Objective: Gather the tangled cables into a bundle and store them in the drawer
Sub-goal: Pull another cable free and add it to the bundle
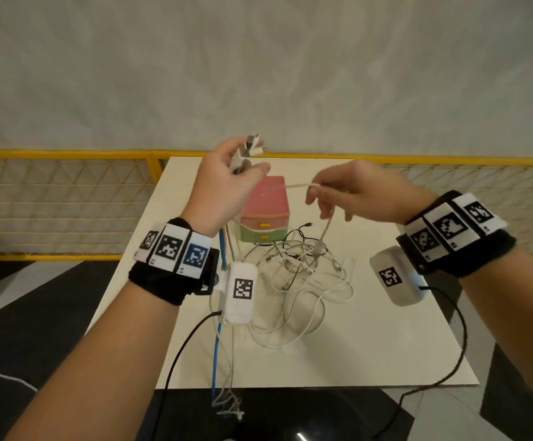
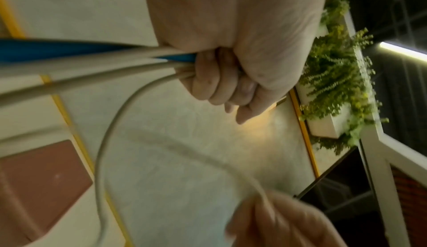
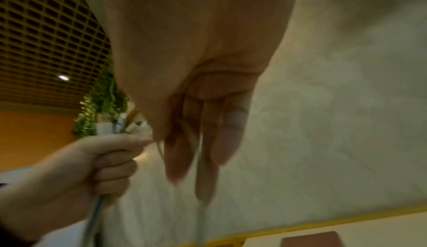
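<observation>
i seem to be in a staged indoor recording space: my white square surface [image 1: 370,338] sits inside a yellow wire-mesh fence [image 1: 61,198], facing a plain grey wall [image 1: 258,65], with trailing green planter foliage [image 2: 335,79] nearby.

wall [image 1: 258,74]: pale plaster | railing [image 1: 52,198]: yellow mesh | floor [image 1: 52,329]: dark | planter [image 2: 332,90]: greenery

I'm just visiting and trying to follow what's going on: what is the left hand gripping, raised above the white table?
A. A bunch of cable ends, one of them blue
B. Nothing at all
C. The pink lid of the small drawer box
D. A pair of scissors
A: the left hand is curled round several cable ends, with the blue cable and pale ones running out of its fist in the left wrist view.
</observation>
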{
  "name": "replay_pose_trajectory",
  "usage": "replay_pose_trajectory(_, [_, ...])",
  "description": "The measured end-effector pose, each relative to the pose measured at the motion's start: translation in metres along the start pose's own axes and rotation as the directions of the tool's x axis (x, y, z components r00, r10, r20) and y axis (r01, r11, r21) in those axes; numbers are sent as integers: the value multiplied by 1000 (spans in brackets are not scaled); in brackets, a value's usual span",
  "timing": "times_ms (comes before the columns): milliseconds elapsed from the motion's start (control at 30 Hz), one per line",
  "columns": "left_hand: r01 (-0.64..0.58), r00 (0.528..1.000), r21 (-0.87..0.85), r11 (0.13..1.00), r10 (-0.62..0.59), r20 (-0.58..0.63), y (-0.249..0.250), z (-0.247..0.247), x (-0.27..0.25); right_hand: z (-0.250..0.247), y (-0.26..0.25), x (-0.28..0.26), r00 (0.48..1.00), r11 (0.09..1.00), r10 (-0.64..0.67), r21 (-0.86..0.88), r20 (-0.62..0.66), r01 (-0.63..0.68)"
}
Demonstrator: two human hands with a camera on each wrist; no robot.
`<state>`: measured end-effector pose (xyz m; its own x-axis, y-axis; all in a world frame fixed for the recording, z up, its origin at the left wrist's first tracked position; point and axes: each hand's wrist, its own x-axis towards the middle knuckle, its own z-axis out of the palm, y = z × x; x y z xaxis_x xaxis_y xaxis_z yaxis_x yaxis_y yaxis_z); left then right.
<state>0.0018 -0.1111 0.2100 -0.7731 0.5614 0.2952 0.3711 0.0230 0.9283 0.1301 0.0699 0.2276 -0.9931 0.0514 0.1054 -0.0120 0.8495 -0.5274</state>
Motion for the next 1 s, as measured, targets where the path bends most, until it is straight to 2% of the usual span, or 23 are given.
replay_pose_trajectory(100, [16, 1000, -81, 997, -17, -9, 5, -9, -6, 2, -29, -26, 949, 996, -11, -80, 315, 38])
replay_pose_trajectory(167, [65, 996, -160, 985, -56, 62, 13, -10, -11, 3, -44, -41, 913, 999, 1, -50, 408, 21])
replay_pose_trajectory(200, [83, 992, -206, 975, -61, 114, 17, -10, -15, 4, -49, -45, 918, 999, -1, -32, 397, 16])
replay_pose_trajectory(267, [113, 973, -295, 949, -46, 226, 25, -7, -22, 4, -50, -49, 964, 999, -3, -33, 264, 13])
replay_pose_trajectory(367, [45, 941, -251, 967, 44, 335, 36, -1, -36, 13, -48, -48, 998, 999, -34, -28, 47, 35])
replay_pose_trajectory(467, [-106, 888, -99, 990, 139, 439, 44, 8, -49, 33, -57, -51, 992, 973, -110, 213, 62, 95])
replay_pose_trajectory(567, [-84, 864, 7, 996, 69, 499, 53, 12, -61, 52, -69, -55, 982, 880, -145, 470, 118, 73])
replay_pose_trajectory(633, [-35, 865, 11, 999, 25, 501, 52, 15, -68, 64, -73, -60, 987, 789, -118, 614, 109, 26])
replay_pose_trajectory(700, [-5, 881, -25, 1000, 16, 472, 45, 17, -72, 74, -74, -64, 995, 749, -49, 662, 87, -21])
replay_pose_trajectory(767, [48, 903, -182, 982, 35, 427, 40, 20, -75, 83, -72, -68, 997, 733, 12, 678, 72, -58])
replay_pose_trajectory(833, [103, 930, -389, 915, 50, 364, 38, 22, -75, 89, -70, -73, 995, 688, 57, 719, 87, -103])
replay_pose_trajectory(900, [122, 943, -460, 880, 42, 331, 39, 26, -75, 90, -69, -77, 995, 654, 63, 750, 81, -103])
replay_pose_trajectory(1000, [161, 946, -434, 887, -13, 323, 43, 33, -78, 89, -69, -78, 999, 628, 30, 777, 33, -44])
